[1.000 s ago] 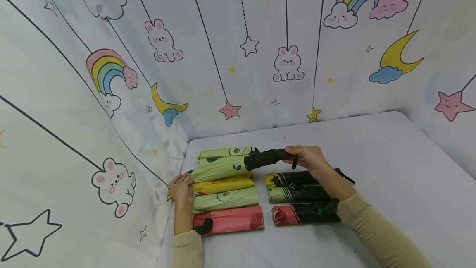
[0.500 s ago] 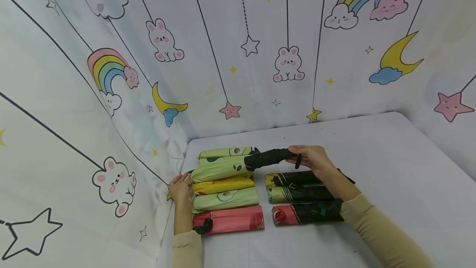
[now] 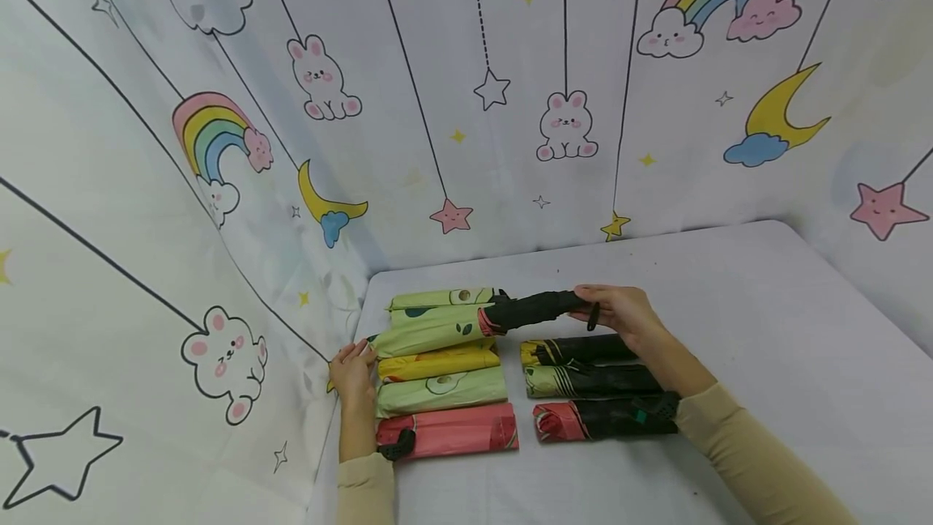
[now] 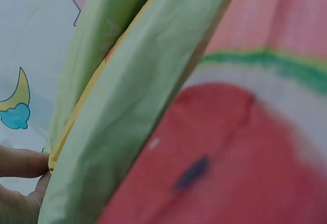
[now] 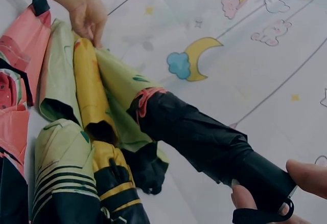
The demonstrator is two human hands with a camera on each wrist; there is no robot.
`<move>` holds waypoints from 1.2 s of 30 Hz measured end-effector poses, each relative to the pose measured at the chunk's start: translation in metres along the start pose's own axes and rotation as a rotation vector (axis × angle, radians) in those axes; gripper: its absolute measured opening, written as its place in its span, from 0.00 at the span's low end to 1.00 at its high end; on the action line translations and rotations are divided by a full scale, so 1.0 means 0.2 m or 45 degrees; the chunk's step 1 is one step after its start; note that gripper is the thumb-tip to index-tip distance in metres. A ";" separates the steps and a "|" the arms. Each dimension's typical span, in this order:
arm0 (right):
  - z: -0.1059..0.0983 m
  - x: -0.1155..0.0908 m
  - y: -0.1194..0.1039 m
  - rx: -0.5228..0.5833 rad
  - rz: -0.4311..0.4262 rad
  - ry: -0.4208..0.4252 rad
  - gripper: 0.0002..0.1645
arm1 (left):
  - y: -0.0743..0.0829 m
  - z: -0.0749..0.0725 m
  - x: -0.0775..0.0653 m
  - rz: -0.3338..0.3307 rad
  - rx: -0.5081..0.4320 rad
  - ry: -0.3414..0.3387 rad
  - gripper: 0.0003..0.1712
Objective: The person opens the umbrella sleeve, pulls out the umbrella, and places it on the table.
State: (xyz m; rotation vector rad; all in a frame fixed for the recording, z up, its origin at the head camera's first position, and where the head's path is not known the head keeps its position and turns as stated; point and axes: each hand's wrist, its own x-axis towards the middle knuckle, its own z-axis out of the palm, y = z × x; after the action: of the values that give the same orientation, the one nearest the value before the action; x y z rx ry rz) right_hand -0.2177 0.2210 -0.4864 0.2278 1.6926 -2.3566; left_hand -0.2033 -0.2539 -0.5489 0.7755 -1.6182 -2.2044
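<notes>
A black folded umbrella (image 3: 532, 310) sticks out of a light green sleeve (image 3: 430, 329), with pink fabric showing at the sleeve's mouth. My right hand (image 3: 619, 318) grips the umbrella's handle end; in the right wrist view, thumb and finger hold the black handle (image 5: 260, 175), and a wrist strap (image 5: 263, 216) loops below. At the sleeve's far left end, my left hand (image 3: 353, 371) pinches its tip. Sleeve and umbrella lie slanted, the handle end raised. Left-hand fingers (image 4: 23, 162) show at the sleeve ends in the left wrist view.
Below the held sleeve lie a yellow sleeve (image 3: 440, 360), a green avocado sleeve (image 3: 445, 392) and a red watermelon sleeve (image 3: 459, 432). Another green sleeve (image 3: 437, 299) is behind. To their right lie yellow-black (image 3: 572, 350), green-black (image 3: 586, 381) and red-black (image 3: 605, 420) folded umbrellas.
My right hand has moved slightly right, drawing the umbrella further out of the green sleeve. Pink fabric now shows at the mouth. The left hand has stayed at the sleeve's end.
</notes>
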 end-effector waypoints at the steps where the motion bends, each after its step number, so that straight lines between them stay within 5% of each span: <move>1: 0.00 0.00 0.00 0.003 0.003 0.008 0.24 | 0.00 0.00 0.00 -0.001 -0.003 -0.004 0.38; 12: -0.06 -0.02 -0.01 0.013 -0.017 -0.003 0.34 | 0.00 0.00 0.01 -0.014 -0.008 -0.008 0.38; 23: -0.13 -0.04 -0.03 0.094 -0.020 -0.014 0.12 | 0.00 0.00 0.01 -0.012 -0.016 -0.003 0.38; 36: -0.22 -0.06 -0.05 0.166 -0.007 -0.022 0.07 | 0.01 -0.01 0.01 0.007 0.012 -0.013 0.38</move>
State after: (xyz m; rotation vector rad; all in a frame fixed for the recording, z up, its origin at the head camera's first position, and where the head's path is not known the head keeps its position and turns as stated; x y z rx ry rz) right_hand -0.2090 0.2676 -0.4874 0.2250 1.5354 -2.4685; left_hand -0.2045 -0.2567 -0.5476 0.7630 -1.6350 -2.2018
